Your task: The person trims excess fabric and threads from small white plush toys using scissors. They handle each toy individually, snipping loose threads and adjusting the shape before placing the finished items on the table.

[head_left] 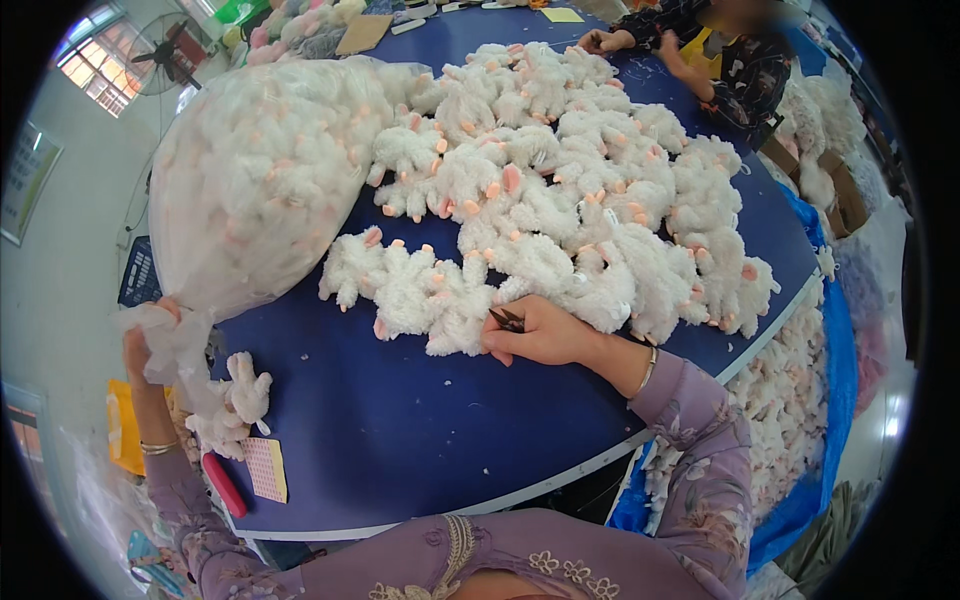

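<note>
My left hand [138, 350] is closed round the gathered neck of a big translucent plastic bag [265, 180], stuffed with white plush toys. My right hand [545, 333] has small dark thread snips [507, 320] in its grip, and its fingers rest against a fluffy white plush toy [458, 310] at the near edge of a large pile. The pile's toys are white with pink ears and peach-coloured feet. Below the bag's neck, another white plush toy [248, 392] lies by the table's left edge.
The blue table [380, 430] has a pale rim. A pink-red box cutter-like object [223, 485] and a yellow printed card [265, 470] lie at its near left corner. Across the table sits another person [735, 70]. A blue-lined container [830, 390] of plush toys stands right.
</note>
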A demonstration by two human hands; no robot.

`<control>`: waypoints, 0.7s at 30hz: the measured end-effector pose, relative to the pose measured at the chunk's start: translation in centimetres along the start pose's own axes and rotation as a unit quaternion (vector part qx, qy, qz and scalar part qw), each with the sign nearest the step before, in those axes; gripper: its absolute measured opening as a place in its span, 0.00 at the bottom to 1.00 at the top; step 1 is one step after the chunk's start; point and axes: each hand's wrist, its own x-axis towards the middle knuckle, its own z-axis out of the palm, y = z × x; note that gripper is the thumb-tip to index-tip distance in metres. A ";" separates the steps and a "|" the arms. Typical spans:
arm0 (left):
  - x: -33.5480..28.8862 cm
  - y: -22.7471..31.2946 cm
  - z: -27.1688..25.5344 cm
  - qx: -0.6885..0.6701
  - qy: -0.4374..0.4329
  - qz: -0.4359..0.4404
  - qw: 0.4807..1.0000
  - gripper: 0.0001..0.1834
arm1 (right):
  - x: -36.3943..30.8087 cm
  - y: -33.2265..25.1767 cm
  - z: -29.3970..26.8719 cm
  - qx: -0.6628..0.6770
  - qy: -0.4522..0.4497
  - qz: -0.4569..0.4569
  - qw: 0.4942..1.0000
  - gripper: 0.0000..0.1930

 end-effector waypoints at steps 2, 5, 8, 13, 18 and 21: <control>0.4 1.5 1.6 -0.033 0.005 0.071 0.997 0.28 | 0.0 0.1 0.0 -0.001 0.002 -0.005 1.000 0.09; 1.5 4.8 7.1 -0.096 0.000 0.183 0.978 0.29 | -0.2 0.4 -0.1 0.010 0.009 -0.006 1.000 0.09; 2.5 7.2 9.4 -0.083 0.119 0.238 0.960 0.31 | -0.3 0.2 -0.3 0.007 0.004 0.000 1.000 0.08; 3.7 10.4 10.4 0.321 0.247 0.347 0.846 0.28 | 0.1 0.0 0.0 -0.002 -0.007 0.001 1.000 0.08; 6.8 9.0 10.3 0.535 0.051 0.334 0.774 0.26 | 0.1 0.0 -0.1 -0.007 0.015 0.019 1.000 0.09; 7.3 7.1 10.4 0.367 0.071 0.059 0.926 0.27 | 0.2 -0.2 0.2 -0.005 0.012 0.009 1.000 0.09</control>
